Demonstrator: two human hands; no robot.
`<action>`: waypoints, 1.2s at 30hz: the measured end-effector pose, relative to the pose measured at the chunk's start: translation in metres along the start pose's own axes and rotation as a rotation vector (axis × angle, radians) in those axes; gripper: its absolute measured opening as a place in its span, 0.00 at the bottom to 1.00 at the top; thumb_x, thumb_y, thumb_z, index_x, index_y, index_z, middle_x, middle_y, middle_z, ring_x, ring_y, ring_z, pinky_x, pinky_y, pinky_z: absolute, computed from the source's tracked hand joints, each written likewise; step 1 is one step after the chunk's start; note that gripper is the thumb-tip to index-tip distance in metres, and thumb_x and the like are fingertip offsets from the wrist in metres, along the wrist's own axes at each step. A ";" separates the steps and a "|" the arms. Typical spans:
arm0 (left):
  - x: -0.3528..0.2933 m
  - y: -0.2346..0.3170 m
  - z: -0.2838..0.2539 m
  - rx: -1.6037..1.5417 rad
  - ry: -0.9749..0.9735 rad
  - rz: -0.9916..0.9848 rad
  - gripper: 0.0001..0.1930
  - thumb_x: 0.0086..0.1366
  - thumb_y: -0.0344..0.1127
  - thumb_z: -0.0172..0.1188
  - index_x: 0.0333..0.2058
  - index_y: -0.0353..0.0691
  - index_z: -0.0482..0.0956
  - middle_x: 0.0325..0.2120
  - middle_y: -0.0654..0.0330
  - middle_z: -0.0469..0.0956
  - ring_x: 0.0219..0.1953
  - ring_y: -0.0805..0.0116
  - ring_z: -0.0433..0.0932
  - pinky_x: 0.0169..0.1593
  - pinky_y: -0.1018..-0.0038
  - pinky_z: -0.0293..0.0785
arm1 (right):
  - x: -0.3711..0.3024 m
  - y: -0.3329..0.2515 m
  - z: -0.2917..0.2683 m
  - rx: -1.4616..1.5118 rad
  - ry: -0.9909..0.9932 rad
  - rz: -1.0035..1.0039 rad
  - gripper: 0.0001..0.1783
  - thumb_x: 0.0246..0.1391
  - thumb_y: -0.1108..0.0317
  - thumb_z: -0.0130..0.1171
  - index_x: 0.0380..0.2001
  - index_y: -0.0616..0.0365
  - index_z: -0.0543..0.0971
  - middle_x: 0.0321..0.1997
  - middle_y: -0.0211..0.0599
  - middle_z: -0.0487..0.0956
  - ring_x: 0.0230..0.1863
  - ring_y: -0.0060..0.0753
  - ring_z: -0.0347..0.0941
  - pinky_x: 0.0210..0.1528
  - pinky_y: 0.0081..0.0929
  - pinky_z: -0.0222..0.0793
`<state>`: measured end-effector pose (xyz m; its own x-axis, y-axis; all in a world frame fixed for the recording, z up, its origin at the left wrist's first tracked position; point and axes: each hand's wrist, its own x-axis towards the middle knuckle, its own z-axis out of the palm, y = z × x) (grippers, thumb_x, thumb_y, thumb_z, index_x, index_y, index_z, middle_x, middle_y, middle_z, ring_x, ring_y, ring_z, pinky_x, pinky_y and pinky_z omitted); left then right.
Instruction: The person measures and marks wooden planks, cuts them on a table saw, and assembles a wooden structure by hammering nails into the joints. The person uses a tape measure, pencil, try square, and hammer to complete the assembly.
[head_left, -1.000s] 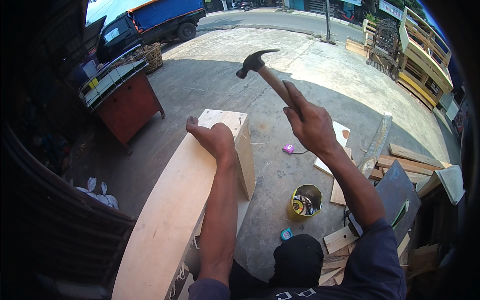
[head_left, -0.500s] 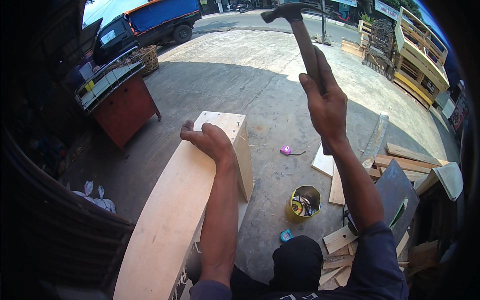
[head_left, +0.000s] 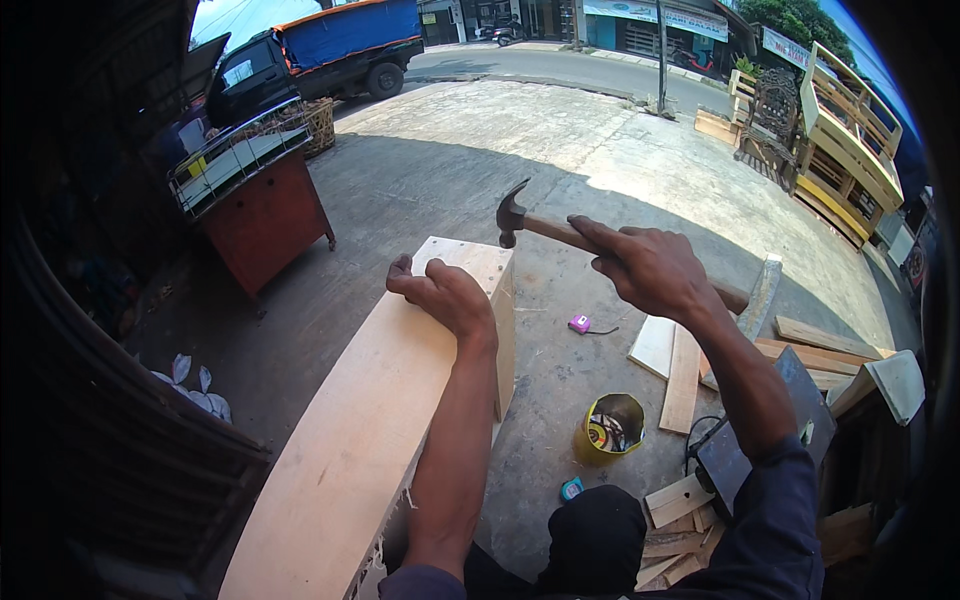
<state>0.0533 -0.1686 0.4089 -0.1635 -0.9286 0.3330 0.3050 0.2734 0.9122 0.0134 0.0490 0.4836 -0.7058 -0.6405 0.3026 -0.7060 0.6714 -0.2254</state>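
Observation:
My right hand (head_left: 655, 268) grips a claw hammer (head_left: 563, 234) by its wooden handle. The hammer's head hangs in the air just above the far right corner of a long pale wooden board (head_left: 340, 440). On that board's far end rests my left hand (head_left: 448, 294), fingers curled in and thumb raised; whatever may lie inside them is hidden. Several nail heads show in the board near its far edge. Under the far end stands an upright wooden panel (head_left: 506, 345), joined to the board like a box corner.
A yellow bucket (head_left: 597, 450) with small items stands on the concrete floor, between a purple tape measure (head_left: 580, 324) and a turquoise one (head_left: 571, 489). Wood offcuts (head_left: 682, 490) and planks (head_left: 680, 385) lie to the right. A red cart (head_left: 267, 215) stands at the far left.
The hammer has swung down from high up, its head now close over the board's far corner. My left hand keeps its place on the board. The whole view has shifted slightly.

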 end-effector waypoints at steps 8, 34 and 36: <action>-0.002 -0.001 0.000 -0.008 0.000 0.019 0.22 0.67 0.30 0.40 0.57 0.24 0.57 0.59 0.36 0.60 0.69 0.43 0.60 0.73 0.54 0.54 | -0.004 -0.014 0.003 -0.194 -0.027 -0.098 0.37 0.69 0.63 0.56 0.78 0.34 0.58 0.31 0.48 0.82 0.29 0.53 0.81 0.33 0.51 0.74; -0.080 0.105 -0.204 0.484 -0.705 0.180 0.21 0.67 0.26 0.52 0.58 0.32 0.69 0.61 0.49 0.70 0.70 0.55 0.65 0.76 0.53 0.51 | -0.280 0.005 0.316 0.893 -0.870 0.289 0.34 0.64 0.49 0.62 0.68 0.51 0.72 0.49 0.58 0.85 0.52 0.59 0.83 0.55 0.48 0.76; -0.073 0.142 -0.282 0.866 -0.576 0.271 0.24 0.76 0.43 0.48 0.60 0.30 0.74 0.61 0.45 0.75 0.67 0.53 0.70 0.72 0.56 0.59 | -0.313 0.010 0.352 0.941 -0.936 0.200 0.33 0.64 0.51 0.62 0.68 0.50 0.73 0.52 0.55 0.85 0.54 0.57 0.82 0.57 0.47 0.76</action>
<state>0.3735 -0.1326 0.4470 -0.6769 -0.6142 0.4056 -0.3343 0.7475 0.5740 0.2062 0.1250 0.0606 -0.3087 -0.8284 -0.4674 -0.0913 0.5149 -0.8524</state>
